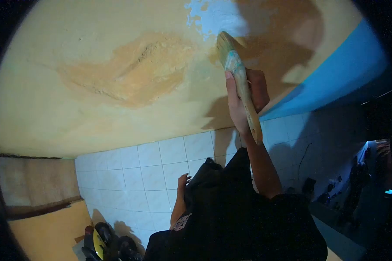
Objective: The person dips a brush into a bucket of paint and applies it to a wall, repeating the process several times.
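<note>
My right hand (pixel 244 98) grips the wooden handle of a paintbrush (pixel 236 65), thumb along its near side. The bristle end touches or nearly touches the yellow wall (pixel 91 52), at the lower edge of a whitish peeled patch (pixel 213 17). To the left of the brush the wall has a rough, orange-brown damaged patch (pixel 148 74). My left hand (pixel 184 179) hangs low beside my dark clothing, above the tiled floor, with its fingers apart and nothing visible in them.
White floor tiles (pixel 150 174) run along the wall's base. A blue wall section (pixel 335 74) is at the right. Dark objects, one with yellow (pixel 99 244), sit at the lower left near an orange-yellow surface (pixel 52 230). Dim clutter (pixel 331 191) lies at the right.
</note>
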Action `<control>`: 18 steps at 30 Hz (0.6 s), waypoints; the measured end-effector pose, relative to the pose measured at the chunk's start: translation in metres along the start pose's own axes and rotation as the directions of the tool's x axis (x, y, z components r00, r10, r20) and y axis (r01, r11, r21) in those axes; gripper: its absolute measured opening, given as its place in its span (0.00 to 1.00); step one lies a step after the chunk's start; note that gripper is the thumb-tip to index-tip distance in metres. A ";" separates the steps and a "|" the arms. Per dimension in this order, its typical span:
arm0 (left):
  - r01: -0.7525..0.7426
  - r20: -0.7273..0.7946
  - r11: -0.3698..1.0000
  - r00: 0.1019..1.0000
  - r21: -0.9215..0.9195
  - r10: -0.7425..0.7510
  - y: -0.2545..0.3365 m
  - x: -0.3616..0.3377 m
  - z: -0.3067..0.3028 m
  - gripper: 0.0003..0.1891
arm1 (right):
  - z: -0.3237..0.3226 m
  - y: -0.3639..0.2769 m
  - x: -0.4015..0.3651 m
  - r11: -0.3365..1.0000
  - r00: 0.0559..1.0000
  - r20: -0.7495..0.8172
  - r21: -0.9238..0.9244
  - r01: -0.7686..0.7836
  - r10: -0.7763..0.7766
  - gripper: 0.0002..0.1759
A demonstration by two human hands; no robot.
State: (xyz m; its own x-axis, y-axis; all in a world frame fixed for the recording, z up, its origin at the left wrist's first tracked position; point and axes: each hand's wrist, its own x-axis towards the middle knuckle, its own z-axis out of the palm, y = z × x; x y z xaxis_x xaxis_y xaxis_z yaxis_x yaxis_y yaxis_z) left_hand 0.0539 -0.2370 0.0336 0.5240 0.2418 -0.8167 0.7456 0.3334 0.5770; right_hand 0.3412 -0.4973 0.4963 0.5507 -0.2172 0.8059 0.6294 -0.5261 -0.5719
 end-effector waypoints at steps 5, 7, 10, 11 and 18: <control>-0.167 0.090 0.975 0.984 0.149 0.155 -0.034 0.031 -0.023 0.17 | 0.007 0.014 -0.023 0.997 0.998 0.056 0.063 0.034 -0.038 0.10; -0.335 0.169 0.893 0.940 0.299 0.296 -0.042 0.026 -0.024 0.17 | -0.002 -0.004 -0.019 0.994 0.992 0.104 0.074 -0.079 0.071 0.08; -0.476 0.212 0.770 0.879 0.424 0.427 -0.028 0.004 -0.019 0.17 | -0.009 -0.042 0.014 0.998 0.998 0.042 0.032 -0.053 0.051 0.09; -0.476 0.210 0.772 0.879 0.421 0.427 -0.034 0.009 -0.023 0.17 | -0.006 -0.036 0.015 0.998 0.998 0.046 0.033 -0.050 0.049 0.09; -0.036 0.021 0.999 0.999 0.019 0.036 -0.007 0.001 -0.009 0.17 | 0.014 0.011 -0.037 0.999 0.991 0.136 0.042 -0.010 0.005 0.09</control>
State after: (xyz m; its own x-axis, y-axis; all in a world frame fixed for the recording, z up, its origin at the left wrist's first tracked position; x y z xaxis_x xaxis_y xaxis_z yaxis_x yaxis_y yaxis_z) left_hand 0.0448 -0.2309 0.0290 0.5586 0.2347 -0.7955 0.7337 0.3074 0.6059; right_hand 0.3357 -0.4841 0.4582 0.6232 -0.1054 0.7750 0.6460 -0.4891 -0.5860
